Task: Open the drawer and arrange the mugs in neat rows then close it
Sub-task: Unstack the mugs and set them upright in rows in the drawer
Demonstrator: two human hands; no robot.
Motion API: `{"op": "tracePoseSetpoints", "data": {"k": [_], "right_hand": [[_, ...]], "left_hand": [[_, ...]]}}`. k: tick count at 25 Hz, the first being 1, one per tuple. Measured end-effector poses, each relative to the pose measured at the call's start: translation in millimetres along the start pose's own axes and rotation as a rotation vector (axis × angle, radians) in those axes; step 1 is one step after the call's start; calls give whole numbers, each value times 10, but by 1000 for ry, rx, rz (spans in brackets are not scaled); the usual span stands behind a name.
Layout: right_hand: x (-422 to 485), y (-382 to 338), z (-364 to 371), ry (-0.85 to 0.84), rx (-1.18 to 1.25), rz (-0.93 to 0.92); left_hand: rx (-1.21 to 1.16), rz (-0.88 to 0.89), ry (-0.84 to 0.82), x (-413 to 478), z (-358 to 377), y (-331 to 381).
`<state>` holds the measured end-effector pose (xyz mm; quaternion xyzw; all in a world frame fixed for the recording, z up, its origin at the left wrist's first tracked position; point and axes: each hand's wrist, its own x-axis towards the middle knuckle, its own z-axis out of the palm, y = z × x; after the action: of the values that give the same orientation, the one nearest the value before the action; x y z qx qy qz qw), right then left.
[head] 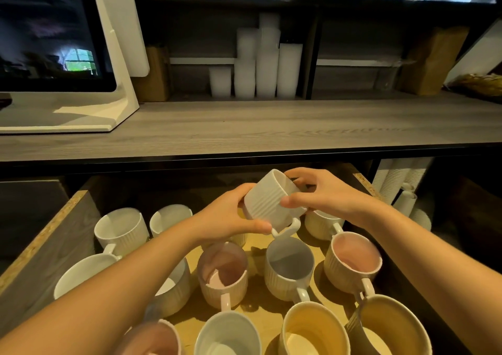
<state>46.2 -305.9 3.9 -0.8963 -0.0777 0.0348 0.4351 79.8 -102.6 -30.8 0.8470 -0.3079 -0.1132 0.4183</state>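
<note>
The drawer (46, 235) stands pulled open below the counter, with several ribbed mugs upright inside. Both hands hold one white ribbed mug (267, 197) tilted above the drawer's middle back, its handle pointing down toward me. My left hand (228, 216) grips its left side and base. My right hand (323, 194) holds its right side near the rim. Below it sit a grey-lined mug (289, 266), a pink-lined mug (353, 256) and another pink-lined mug (222, 270). White mugs (121, 228) stand at the back left.
A grey wooden counter (271, 129) runs above the drawer, with a white monitor (54, 42) on its left. Stacks of white paper cups (267, 63) and brown bags (432, 61) fill the shelf behind. More cup stacks (399, 180) lie right of the drawer.
</note>
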Motion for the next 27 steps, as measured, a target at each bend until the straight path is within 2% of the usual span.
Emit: {"op": "tracePoseSetpoints", "data": {"k": [3,5,8,15,20,23,27], "right_hand": [[77,80,140,242,-205,34],[125,175,198,353,-221,89],[181,248,253,414,-255,136],[329,225,345,258,-456,184],[456,222,349,102,-547,243],[482,275,386,64,-564,255],[533,315,435,70,-567,252]], "left_hand": [[372,-94,13,2,17,-88],[621,-173,33,-33,-4,-229],[666,-261,14,-82,-69,-449],[617,-305,27,-8,-86,-528],[727,-349,-47,225,-140,-415],[785,-390,-97,303,-87,-397],[782,-428,-26,325,-69,-433]]}}
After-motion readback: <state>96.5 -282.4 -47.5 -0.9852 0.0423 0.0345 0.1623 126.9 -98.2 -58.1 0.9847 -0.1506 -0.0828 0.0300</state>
